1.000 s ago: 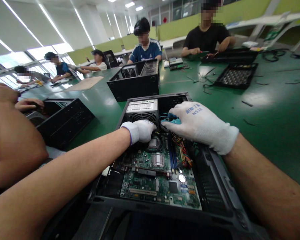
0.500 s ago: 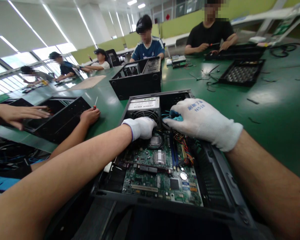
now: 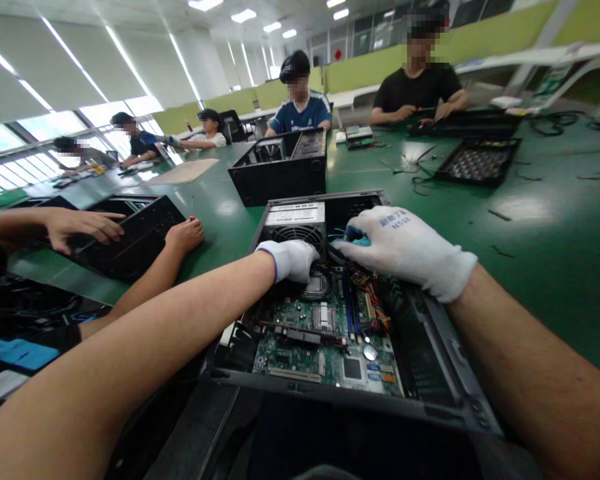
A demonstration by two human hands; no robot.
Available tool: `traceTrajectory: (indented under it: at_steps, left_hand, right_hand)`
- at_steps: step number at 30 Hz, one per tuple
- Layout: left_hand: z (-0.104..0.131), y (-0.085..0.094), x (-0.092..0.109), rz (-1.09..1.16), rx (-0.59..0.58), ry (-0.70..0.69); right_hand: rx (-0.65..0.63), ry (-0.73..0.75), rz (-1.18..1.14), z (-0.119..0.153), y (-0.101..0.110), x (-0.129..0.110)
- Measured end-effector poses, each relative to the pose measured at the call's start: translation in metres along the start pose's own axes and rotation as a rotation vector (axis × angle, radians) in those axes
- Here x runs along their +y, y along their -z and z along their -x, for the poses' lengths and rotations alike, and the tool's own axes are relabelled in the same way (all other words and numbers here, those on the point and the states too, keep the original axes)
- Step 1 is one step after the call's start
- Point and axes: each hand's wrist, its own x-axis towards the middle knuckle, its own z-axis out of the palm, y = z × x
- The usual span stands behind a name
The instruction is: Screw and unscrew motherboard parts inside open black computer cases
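An opened black computer case (image 3: 330, 390) lies before me, its green motherboard (image 3: 305, 363) showing. Both my hands wear white gloves with blue palms. My left hand (image 3: 297, 260) is closed just in front of the power supply (image 3: 293, 230), over the upper part of the board; its fingertips are hidden. Across from it, my right hand (image 3: 395, 243) has its fingers curled beside the power supply, at a dark rounded part (image 3: 337, 255) that I cannot identify. What either hand grips is covered by the gloves. Coloured wires (image 3: 377, 307) lie below my right hand.
To the left, a co-worker's bare hands (image 3: 87, 227) rest at another black case (image 3: 140, 247). A third case (image 3: 280, 180) stands ahead, a person behind it. At the right back lie a black tray of small parts (image 3: 480, 160) and loose cables (image 3: 555, 123).
The view has tilted and shifted slightly, so the case sits a little lower right. My hands hold nearly the same places. The co-worker's hand at left has moved onto its case.
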Motion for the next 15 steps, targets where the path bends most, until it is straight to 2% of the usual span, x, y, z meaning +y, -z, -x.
traceTrajectory:
  at_steps: [8,15]
  left_hand:
    - [-0.012,-0.016,0.002,-0.058,0.030,-0.079]
    - [-0.014,-0.020,0.005,-0.065,0.060,-0.099]
  right_hand:
    - [0.032,0.012,0.002,0.001,-0.005,0.003]
    - [0.036,0.022,-0.012,0.001,-0.004,0.003]
